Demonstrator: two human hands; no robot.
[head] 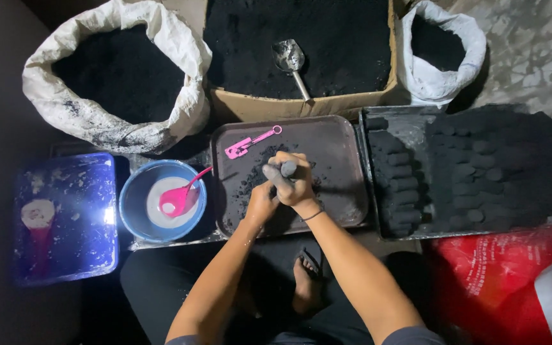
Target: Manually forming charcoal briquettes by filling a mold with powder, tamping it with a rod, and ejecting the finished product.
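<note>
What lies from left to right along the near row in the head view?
Blue rectangular plastic tray → round blue bowl holding a pink plastic spoon → dark brown rectangular tray under both hands → black tray of dark cylindrical briquettes.

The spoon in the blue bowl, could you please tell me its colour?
Pink; the spoon shows best in the head view.
</note>
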